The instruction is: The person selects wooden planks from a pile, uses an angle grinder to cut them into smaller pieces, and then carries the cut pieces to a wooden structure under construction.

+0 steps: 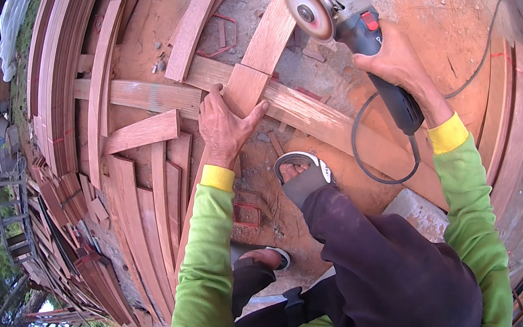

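Head view: the right hand [394, 60] is gripping the body of an angle grinder [357, 31], fingers wrapped fully around the grey housing, and is holding it raised above the work. The sanding disc [308, 12] is facing up and left, clear of the wood. The black power cord [372, 154] is looping down from the tool's rear past the yellow cuff.

The left hand [225, 123] is pressing flat, fingers spread, on a short wooden board [244, 89]. It is not clamped around anything. This board is lying across a long plank [323, 122] and is touching a curved plank [277, 22] running toward the top edge.

A sandalled foot [301, 173] is resting on the red earth ground [433, 26] just right of the left hand. Curved timber strips [60, 49] are lying stacked at left.
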`<move>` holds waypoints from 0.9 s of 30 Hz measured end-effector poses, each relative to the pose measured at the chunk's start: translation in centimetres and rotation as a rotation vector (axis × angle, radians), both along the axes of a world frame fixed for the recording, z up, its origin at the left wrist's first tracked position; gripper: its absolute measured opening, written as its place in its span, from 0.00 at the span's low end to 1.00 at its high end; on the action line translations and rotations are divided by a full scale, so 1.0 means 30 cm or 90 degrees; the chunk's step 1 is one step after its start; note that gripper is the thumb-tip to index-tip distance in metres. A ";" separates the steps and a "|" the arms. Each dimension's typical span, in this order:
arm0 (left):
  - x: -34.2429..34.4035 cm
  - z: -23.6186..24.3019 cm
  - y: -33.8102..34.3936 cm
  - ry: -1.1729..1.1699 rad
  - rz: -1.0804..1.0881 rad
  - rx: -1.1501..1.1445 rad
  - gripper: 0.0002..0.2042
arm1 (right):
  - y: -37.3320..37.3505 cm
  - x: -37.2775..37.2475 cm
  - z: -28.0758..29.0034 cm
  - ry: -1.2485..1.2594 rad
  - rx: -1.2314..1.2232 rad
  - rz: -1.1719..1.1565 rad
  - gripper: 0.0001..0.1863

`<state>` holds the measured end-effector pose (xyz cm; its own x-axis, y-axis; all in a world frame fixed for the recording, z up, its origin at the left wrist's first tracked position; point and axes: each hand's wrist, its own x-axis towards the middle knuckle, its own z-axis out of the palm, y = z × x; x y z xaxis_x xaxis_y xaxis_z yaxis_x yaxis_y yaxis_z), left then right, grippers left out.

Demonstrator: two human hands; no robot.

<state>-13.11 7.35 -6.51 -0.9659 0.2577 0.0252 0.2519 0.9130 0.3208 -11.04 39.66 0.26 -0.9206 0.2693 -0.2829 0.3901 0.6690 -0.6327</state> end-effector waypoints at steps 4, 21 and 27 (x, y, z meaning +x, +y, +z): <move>0.032 -0.016 0.034 -0.050 0.061 -0.072 0.42 | -0.063 -0.013 -0.045 0.022 0.015 0.094 0.28; 0.026 -0.051 0.006 -0.060 0.074 -0.018 0.34 | -0.156 -0.044 -0.054 -0.053 0.062 0.259 0.30; 0.027 -0.051 0.009 -0.052 0.069 -0.019 0.33 | -0.161 -0.045 -0.045 -0.053 0.065 0.268 0.30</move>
<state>-12.30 7.61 -8.03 -0.9865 0.1518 -0.0614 0.1259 0.9429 0.3084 -12.40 34.83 -1.10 -0.9312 -0.0940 -0.3521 0.1170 0.8380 -0.5330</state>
